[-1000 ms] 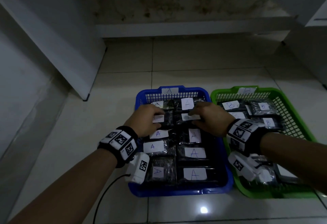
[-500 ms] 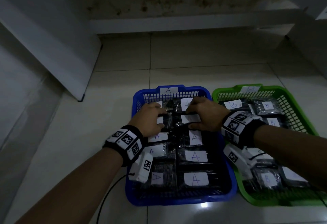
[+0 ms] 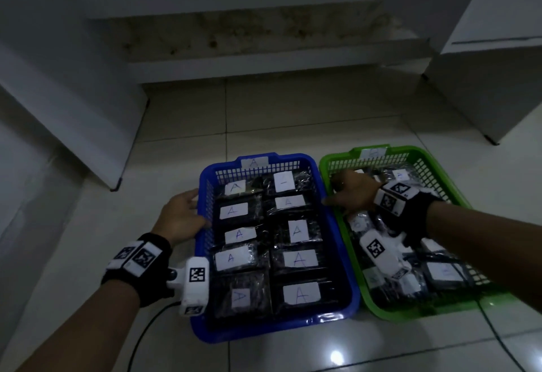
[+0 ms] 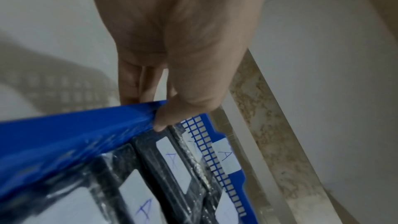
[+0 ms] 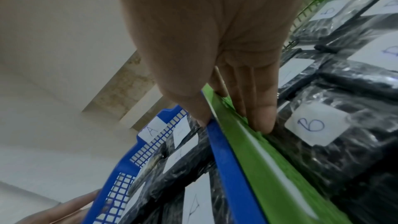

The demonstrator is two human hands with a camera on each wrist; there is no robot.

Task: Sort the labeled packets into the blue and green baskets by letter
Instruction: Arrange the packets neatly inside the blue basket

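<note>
The blue basket holds several black packets with white "A" labels. The green basket touches its right side and holds "B" packets. My left hand grips the blue basket's left rim, thumb over the top and fingers outside. My right hand straddles the two adjoining rims. Its thumb sits inside the blue rim. Its fingers reach inside the green rim, beside a "B" packet. Neither hand holds a packet.
Both baskets stand on a pale tiled floor. A white cabinet panel slants at the left, a stained step runs along the back, and another white cabinet stands at the right. A black cable trails from my left wrist.
Both hands have left the packets in the middle of the blue basket and spread apart, the left to its left rim, the right to the rims between the baskets.
</note>
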